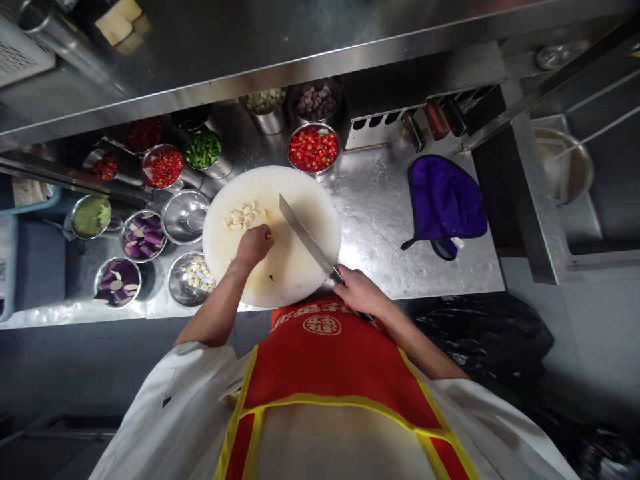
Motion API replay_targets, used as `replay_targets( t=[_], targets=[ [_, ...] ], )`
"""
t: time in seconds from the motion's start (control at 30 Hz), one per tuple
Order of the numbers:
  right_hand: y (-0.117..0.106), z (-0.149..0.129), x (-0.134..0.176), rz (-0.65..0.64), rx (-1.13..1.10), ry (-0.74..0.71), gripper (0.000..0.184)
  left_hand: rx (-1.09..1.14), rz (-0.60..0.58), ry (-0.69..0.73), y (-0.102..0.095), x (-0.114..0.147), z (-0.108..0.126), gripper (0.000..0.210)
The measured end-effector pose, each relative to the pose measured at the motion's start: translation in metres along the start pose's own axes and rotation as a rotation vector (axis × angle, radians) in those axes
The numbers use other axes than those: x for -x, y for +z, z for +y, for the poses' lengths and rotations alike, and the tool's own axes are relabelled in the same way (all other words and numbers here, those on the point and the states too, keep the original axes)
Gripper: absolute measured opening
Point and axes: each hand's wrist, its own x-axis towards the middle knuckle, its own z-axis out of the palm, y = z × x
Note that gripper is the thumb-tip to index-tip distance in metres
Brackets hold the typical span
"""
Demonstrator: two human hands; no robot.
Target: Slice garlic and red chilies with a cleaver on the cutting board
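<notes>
On the round white cutting board (310, 193) lies a small heap of peeled garlic cloves (241, 216). My left hand (255, 245) is closed just below and right of that heap, over the board; a pale bit, perhaps a garlic clove, shows at its fingertips. In my right hand (357, 289) is the handle of a cleaver (310, 247), at the board's lower right edge. Its blade slants up and left across the board. A small dark scrap (271, 277) lies below my left hand. More garlic cloves sit in a steel bowl (173, 287) left of the board.
Steel bowls of cut eggplant (143, 237), an empty-looking steel bowl (176, 217) and tubs of chopped red chilies (313, 148) surround the board. A knife rack (373, 127) stands behind. A purple cloth (445, 197) lies right. A steel shelf (320, 60) overhangs the back.
</notes>
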Motion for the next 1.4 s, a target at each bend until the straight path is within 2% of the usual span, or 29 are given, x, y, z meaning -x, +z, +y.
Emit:
replay_targets(
  t=[0.07,0.13,0.33,0.6,0.9,1.1,1.4],
  targets=[
    [0.001,0.001,-0.001,0.005,0.011,-0.011,0.015,0.049,-0.034,-0.037,0.006,0.008,0.008,0.014],
    [0.002,0.002,-0.001,0.013,0.017,-0.021,0.015,0.087,-0.015,-0.071,0.01,0.011,0.016,0.011],
    [0.002,0.002,-0.001,0.003,0.035,-0.027,0.018,0.095,0.071,-0.14,0.013,-0.007,0.032,0.009],
    [0.002,0.002,-0.001,-0.003,0.049,-0.016,0.018,0.095,0.177,0.022,0.018,-0.02,0.031,0.021],
    [0.002,0.003,-0.001,-0.012,0.058,0.005,0.022,0.146,0.199,-0.009,0.015,-0.024,0.034,0.023],
    [0.003,0.004,-0.002,-0.002,0.05,-0.02,0.021,0.182,0.192,0.002,0.019,-0.021,0.039,0.014],
    [-0.006,-0.004,0.012,-0.044,0.033,-0.014,0.029,0.164,0.183,0.082,0.021,-0.018,0.037,0.022]
  ],
)
